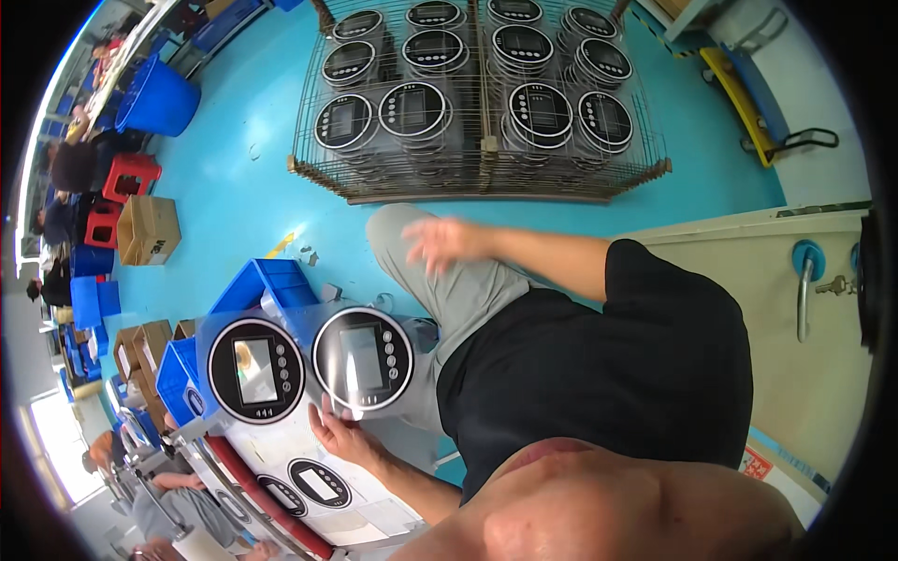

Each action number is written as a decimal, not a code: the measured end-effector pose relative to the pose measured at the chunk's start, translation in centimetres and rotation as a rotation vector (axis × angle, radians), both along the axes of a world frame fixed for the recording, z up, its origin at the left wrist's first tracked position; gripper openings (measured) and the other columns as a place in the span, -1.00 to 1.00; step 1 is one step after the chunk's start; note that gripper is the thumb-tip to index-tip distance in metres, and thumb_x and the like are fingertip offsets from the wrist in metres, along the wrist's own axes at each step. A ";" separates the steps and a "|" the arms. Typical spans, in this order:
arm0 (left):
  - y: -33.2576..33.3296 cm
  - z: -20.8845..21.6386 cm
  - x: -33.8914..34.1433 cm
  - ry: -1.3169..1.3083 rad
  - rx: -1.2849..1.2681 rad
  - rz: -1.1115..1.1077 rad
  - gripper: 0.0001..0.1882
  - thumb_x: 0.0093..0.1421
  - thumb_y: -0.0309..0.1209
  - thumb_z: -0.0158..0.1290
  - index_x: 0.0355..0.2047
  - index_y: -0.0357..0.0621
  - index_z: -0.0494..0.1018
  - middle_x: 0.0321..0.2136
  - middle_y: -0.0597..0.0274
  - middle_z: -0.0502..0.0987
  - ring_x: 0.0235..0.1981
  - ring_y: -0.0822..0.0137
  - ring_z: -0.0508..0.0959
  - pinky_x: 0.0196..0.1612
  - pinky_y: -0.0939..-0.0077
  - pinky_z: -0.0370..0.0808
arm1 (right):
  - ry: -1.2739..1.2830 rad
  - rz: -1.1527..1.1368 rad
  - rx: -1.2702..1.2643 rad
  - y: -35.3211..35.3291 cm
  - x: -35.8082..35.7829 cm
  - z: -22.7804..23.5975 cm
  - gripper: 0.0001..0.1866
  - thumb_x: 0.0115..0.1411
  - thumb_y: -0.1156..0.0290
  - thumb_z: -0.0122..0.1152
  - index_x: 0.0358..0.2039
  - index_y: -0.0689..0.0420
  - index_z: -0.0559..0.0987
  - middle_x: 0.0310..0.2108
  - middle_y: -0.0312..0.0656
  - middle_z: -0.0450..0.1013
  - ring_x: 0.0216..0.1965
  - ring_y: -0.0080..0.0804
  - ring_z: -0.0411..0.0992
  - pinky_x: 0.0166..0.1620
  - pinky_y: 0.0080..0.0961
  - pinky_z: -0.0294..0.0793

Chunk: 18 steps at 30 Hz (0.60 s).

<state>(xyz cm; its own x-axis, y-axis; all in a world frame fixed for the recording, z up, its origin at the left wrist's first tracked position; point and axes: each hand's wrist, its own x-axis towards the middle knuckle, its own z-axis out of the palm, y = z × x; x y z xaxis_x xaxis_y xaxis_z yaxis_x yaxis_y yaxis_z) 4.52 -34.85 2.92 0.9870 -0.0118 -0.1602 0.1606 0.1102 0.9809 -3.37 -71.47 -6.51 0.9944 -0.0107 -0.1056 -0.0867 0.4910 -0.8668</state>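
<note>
A clear plastic sheet (311, 321) bearing two round black panel prints is in front of me, over the white work surface. Each print has a rectangular window and a row of small round buttons; light glares off the nearer one. My left hand (342, 438) has its fingers closed at the sheet's lower edge, beneath the prints. My right hand (447, 245) hovers above my grey-trousered knee, fingers spread and slightly blurred, with nothing in it.
A wire rack (486, 182) holds several stacks of similar panels. A machine with a red roller (267, 496) and more round prints (320, 482) stands below. Blue bins (267, 280) and cardboard boxes (148, 230) lie left. A yellow trolley (739, 107) and door (776, 271) are right; people work far left.
</note>
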 end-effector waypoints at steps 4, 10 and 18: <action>1.2 1.2 0.1 0.006 0.118 0.063 -0.59 0.32 -0.39 -0.20 0.16 -0.19 0.10 -0.13 0.00 0.47 -0.56 0.57 0.32 -0.56 0.79 0.25 | 0.141 -0.682 0.019 -18.5 -1.5 -3.4 -0.81 0.14 0.35 0.11 -0.29 0.19 0.45 -0.42 -0.13 0.46 -0.45 -0.35 0.46 -0.41 -0.51 0.49; 2.1 0.7 1.6 -0.006 0.210 0.009 -0.59 0.32 -0.41 -0.21 0.15 -0.21 0.12 -0.17 0.02 0.50 -0.64 0.59 0.29 -0.61 0.82 0.19 | 0.651 -0.975 -1.555 -41.7 -10.6 -9.1 -0.66 0.18 0.20 0.08 -0.29 0.29 0.49 -0.38 -0.04 0.51 -0.30 -0.25 0.50 -0.23 -0.42 0.48; 2.4 -0.1 1.0 -0.005 0.449 0.092 -0.63 0.22 -0.33 -0.11 -0.05 -0.34 0.37 -0.34 0.26 0.59 -0.65 0.61 0.28 -0.56 0.74 0.28 | 0.418 -0.869 -1.824 -59.2 -14.7 -9.1 -0.64 0.24 0.19 -0.10 -0.11 0.12 0.54 -0.15 -0.10 0.50 -0.17 -0.24 0.46 -0.06 -0.37 0.40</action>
<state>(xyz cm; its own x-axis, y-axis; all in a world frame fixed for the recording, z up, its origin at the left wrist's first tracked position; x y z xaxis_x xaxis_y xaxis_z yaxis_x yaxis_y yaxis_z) 5.54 -32.49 2.80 0.9814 0.1455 -0.1248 0.1653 -0.3120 0.9356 -18.05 -130.68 -15.65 0.5965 -0.6958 0.4001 -0.6362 -0.7138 -0.2928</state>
